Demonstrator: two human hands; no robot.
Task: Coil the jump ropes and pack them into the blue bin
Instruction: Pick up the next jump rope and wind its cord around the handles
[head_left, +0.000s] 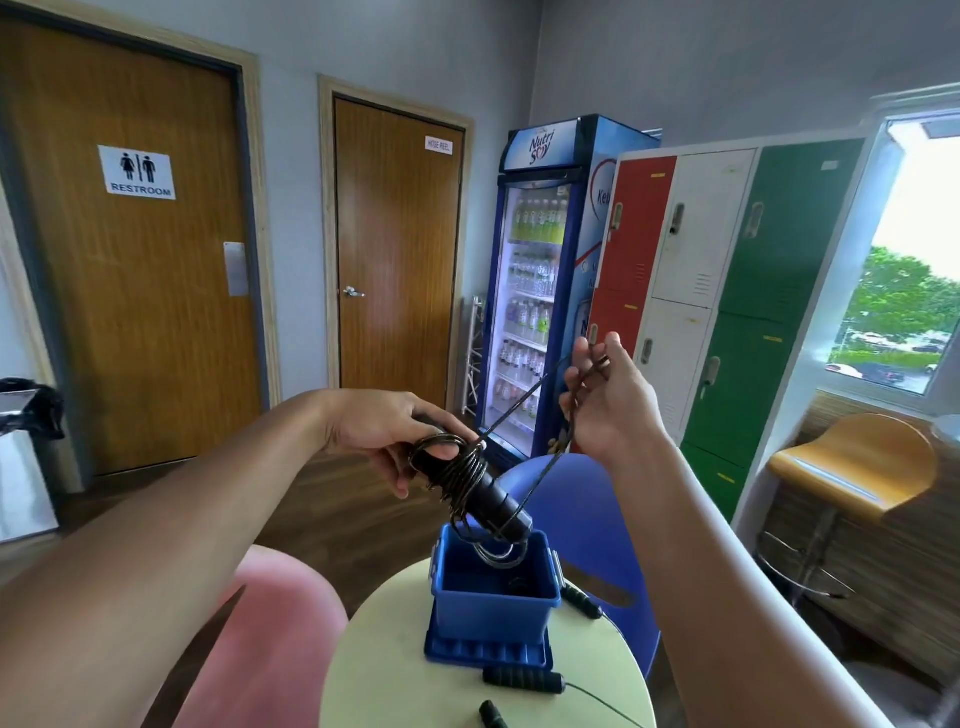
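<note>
— Table and bin?
— A pale round table (395, 649). The blue bin (493, 587) stands open on it, seated on a blue lid (483, 650).
— Hands?
— Both are raised above the bin, apart. The left hand (384, 431) grips the black handles (480, 491), which have cord wound round them. The right hand (608, 405) pinches a loop of the cord (519, 406), which runs taut from the handles.
— Other ropes?
— Loose handles (522, 679) lie on the table just beside the lid.

A door (140, 291) marked by a restroom sign (136, 172) is set beside a second door (397, 234). A drinks fridge (535, 291) is placed against lockers (727, 270). A pink chair (280, 639) and a blue chair (602, 514) are drawn up to a table (384, 675). A bin (21, 467), possibly lined, is seen at left.
</note>
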